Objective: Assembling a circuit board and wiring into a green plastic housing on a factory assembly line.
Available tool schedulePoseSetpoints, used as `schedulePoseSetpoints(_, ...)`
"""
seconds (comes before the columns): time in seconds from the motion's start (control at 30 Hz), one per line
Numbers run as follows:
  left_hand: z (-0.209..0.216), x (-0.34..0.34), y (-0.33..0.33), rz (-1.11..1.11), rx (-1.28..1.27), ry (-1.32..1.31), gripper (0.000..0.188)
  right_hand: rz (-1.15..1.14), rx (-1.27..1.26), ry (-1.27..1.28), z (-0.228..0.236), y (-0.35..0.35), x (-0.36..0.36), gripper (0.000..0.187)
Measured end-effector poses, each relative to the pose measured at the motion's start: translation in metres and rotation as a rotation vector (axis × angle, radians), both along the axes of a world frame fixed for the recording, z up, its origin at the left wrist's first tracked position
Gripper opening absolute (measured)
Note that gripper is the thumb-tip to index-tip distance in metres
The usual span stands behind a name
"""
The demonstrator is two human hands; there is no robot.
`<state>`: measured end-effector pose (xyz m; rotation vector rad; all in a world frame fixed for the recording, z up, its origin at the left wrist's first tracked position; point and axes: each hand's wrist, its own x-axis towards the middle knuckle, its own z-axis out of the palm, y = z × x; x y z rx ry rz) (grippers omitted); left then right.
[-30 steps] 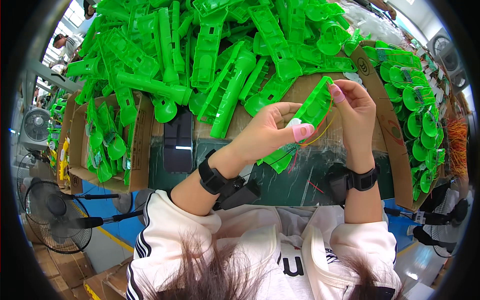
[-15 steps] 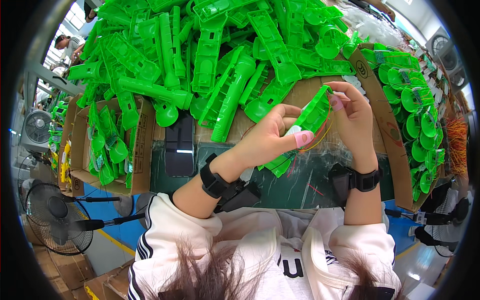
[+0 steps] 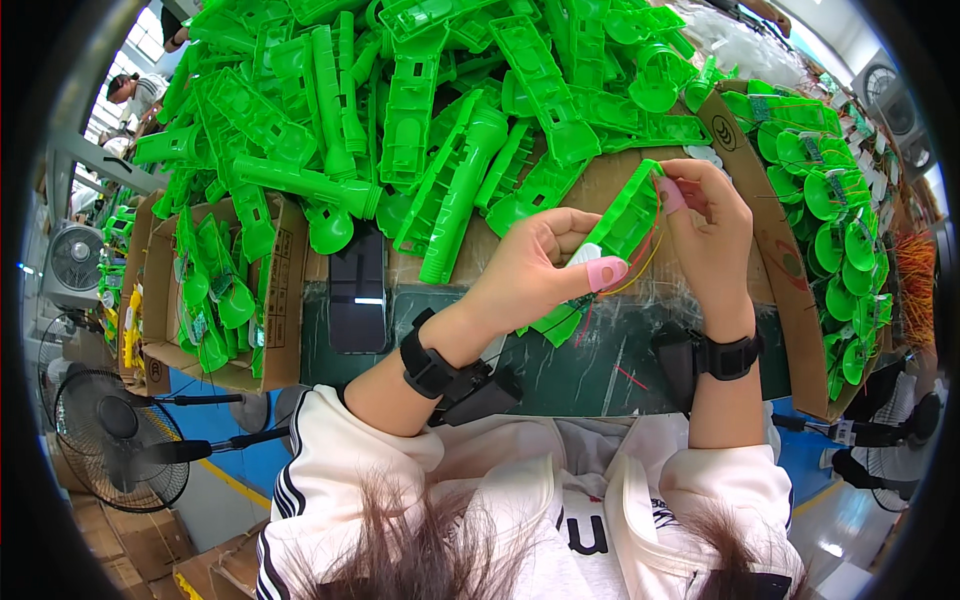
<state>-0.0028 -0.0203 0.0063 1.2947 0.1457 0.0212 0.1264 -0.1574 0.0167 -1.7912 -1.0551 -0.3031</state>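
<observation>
My left hand is closed round a green plastic flashlight shell half, its pink-tipped thumb lying along the near edge. The open, ribbed inside of the shell faces up, and it slants away to the right. At its far end, my right hand pinches with thumb and forefinger; whether a wire is also between them is hidden. Thin red and yellow wires hang along the shell's right side. Below my left hand shows a green flared piece; my fingers hide whether it belongs to the same shell.
A large heap of green shell halves covers the far side. A black phone lies left on the dark green tabletop. Cardboard boxes with wired green parts stand left and right. A fan stands at left.
The shell's far end has swung slightly to the left and now stands more upright. My right fingers have shifted a little at that end; my left hand keeps its hold.
</observation>
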Motion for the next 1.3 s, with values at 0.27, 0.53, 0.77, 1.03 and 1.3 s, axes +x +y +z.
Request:
schedulePoseSetpoints(0.27,-0.008,0.0,-0.004,0.018,-0.095,-0.039,0.043,0.017,0.076,0.112,-0.005,0.0,0.0,0.012)
schedulePoseSetpoints(0.53,-0.006,0.003,0.0,-0.076,-0.049,-0.14,0.042,0.058,0.142,0.215,-0.008,0.0,0.0,0.014)
schedulePoseSetpoints(0.77,-0.006,0.003,0.001,-0.077,-0.056,-0.121,0.045,0.101,0.134,0.208,-0.004,0.001,-0.001,0.021)
schedulePoseSetpoints(1.03,0.0,-0.002,0.005,-0.078,-0.197,-0.201,0.041,-0.018,0.245,-0.028,-0.011,-0.009,0.007,0.032)
schedulePoseSetpoints(1.3,0.038,-0.109,0.054,0.399,-0.009,-0.146,0.067,0.05,0.238,0.29,-0.021,0.003,0.0,0.031)
